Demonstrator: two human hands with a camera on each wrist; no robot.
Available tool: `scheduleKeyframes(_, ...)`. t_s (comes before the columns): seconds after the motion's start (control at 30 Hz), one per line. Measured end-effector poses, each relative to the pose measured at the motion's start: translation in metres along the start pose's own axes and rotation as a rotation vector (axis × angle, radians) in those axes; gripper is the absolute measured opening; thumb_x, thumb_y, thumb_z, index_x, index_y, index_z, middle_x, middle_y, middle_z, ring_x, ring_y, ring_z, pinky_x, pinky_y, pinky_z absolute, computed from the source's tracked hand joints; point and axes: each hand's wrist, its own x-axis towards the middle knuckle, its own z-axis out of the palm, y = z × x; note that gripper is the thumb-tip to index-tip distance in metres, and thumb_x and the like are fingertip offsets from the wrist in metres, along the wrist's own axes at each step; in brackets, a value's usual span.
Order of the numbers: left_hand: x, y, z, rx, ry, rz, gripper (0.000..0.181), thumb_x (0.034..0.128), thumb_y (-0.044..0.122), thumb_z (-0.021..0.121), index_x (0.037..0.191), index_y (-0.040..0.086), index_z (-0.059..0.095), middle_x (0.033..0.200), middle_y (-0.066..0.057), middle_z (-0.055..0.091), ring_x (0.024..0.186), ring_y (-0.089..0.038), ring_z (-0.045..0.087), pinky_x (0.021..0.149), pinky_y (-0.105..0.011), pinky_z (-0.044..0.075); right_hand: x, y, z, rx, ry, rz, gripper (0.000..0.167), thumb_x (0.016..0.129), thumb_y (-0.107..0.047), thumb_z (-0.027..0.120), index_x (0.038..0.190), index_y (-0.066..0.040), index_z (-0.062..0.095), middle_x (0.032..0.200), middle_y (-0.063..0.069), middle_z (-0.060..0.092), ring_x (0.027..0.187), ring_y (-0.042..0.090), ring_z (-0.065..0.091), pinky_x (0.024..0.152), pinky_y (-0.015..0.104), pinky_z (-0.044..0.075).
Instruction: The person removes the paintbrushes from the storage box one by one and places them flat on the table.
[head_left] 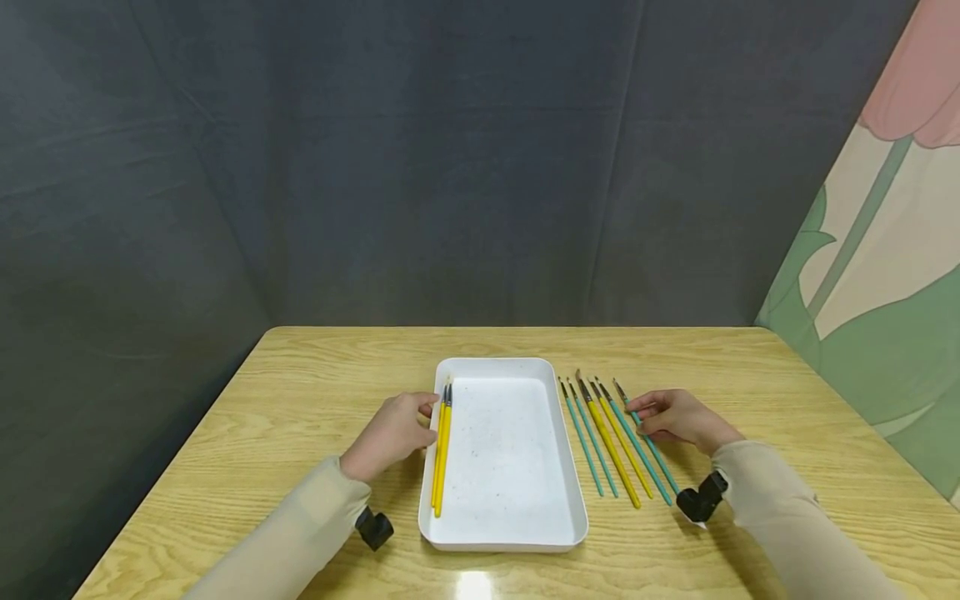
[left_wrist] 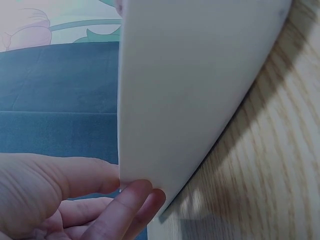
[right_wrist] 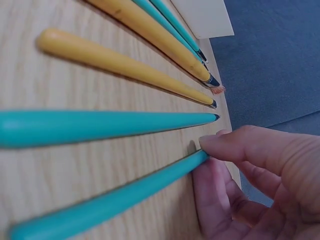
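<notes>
A white tray [head_left: 517, 450] holds yellow brushes [head_left: 444, 450] along its left side. My left hand [head_left: 392, 435] pinches the tray's left wall; in the left wrist view thumb and fingers [left_wrist: 120, 200] meet at the wall [left_wrist: 175, 90]. To the right of the tray, teal and yellow brushes lie side by side on the table. My right hand [head_left: 678, 419] pinches the rightmost teal brush [head_left: 660, 458] near its bristle end. The right wrist view shows thumb and fingers [right_wrist: 240, 175] on that brush [right_wrist: 120, 202], beside another teal one [right_wrist: 100, 126].
The wooden table [head_left: 337, 358] runs back to a dark curtain [head_left: 450, 167]. A wall with painted flowers [head_left: 885, 333] stands at the right. Yellow brushes [head_left: 613, 442] and thin teal brushes [head_left: 581, 437] lie between the tray and my right hand.
</notes>
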Motion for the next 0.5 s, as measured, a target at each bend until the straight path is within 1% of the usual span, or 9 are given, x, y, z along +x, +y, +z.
scheduleKeyframes(0.2,-0.0005,0.001,0.0,0.005,0.009,0.012,0.059,0.0764,-0.007,0.063,0.134,-0.006,0.052,0.111,-0.019,0.062,0.067,-0.013,0.057,0.056,-0.024,0.048,-0.0009,-0.0013,0.0023,-0.041,0.004,0.005,0.038,0.086,0.002,0.065,0.122,0.011,0.056,0.098,0.006,0.058,0.081,0.011,0.06,0.069,0.026,0.054)
scheduleKeyframes(0.5,0.0006,0.0,0.0001,-0.009,0.005,0.004,0.059,0.0777,-0.006,0.063,0.135,-0.004,0.052,0.113,-0.019,0.061,0.069,-0.014,0.058,0.056,-0.025,0.047,-0.001,-0.0019,0.0019,-0.042,-0.004,0.011,0.038,0.086,0.001,0.065,0.122,0.01,0.056,0.097,0.007,0.057,0.082,0.012,0.061,0.07,0.027,0.054)
